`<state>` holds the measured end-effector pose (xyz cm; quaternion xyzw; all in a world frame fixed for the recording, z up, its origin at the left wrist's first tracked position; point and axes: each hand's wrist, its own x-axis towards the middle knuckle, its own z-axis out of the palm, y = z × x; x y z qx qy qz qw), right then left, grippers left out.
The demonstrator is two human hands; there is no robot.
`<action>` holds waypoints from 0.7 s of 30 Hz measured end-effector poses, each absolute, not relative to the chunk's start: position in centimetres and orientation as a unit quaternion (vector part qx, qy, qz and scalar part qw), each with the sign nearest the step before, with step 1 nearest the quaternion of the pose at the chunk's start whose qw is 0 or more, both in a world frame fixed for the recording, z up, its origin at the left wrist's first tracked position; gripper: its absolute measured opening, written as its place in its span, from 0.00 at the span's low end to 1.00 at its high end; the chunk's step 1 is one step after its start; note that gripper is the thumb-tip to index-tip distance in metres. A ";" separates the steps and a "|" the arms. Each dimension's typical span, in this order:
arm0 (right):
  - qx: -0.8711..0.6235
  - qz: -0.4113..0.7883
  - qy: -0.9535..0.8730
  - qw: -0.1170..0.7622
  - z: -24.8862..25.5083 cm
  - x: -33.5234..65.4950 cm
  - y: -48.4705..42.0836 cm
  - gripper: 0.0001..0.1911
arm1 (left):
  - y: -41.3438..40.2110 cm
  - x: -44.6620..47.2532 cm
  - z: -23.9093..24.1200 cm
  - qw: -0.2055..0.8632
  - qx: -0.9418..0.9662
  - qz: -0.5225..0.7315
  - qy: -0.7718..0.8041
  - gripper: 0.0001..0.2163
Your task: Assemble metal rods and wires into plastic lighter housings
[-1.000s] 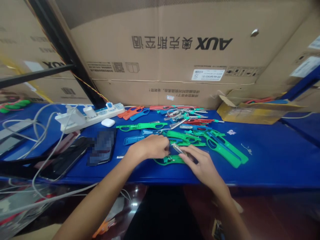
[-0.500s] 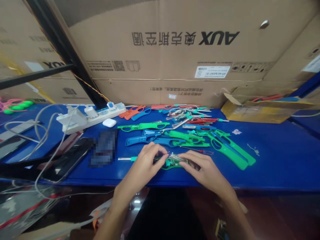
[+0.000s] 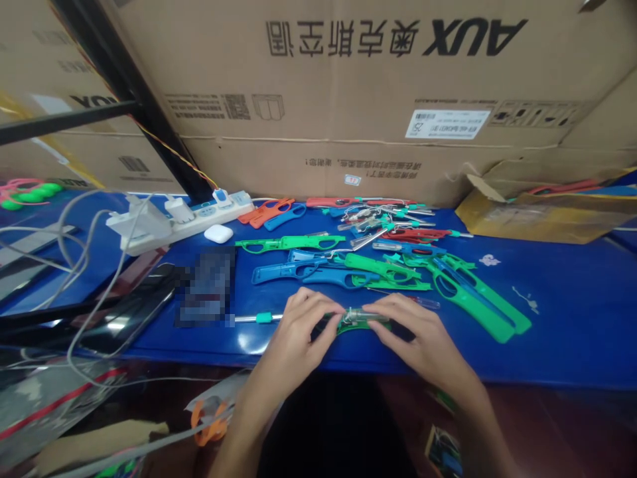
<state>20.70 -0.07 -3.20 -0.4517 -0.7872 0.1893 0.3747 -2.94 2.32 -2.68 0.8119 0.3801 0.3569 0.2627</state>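
Observation:
A partly assembled stick lighter lies across the front of the table beneath my hands. Its metal tube with a teal collar sticks out to the left, and part of its green shell shows between my fingers. My left hand is closed at the lighter's middle, thumb and fingertips by a whitish fitting at the end of the tank. My right hand pinches the clear fuel tank, which lies along the green shell. My fingers partly hide the inner parts.
Behind my hands lie blue shell halves, green shells, a screwdriver and a pile of lighter parts. A power strip, white earbud case and phone sit left. An open carton stands back right.
The clear tank has gone from tilted above the green shell to lying level along it. My right fingers have flattened over it; my left fingertips remain close to its end. The view has shifted slightly.

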 end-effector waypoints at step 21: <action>-0.440 0.165 -0.808 0.357 -3.4 20.8 -0.1 0.13 | 2.2 -3.1 -2.8 0.243 0.816 0.341 0.397 0.04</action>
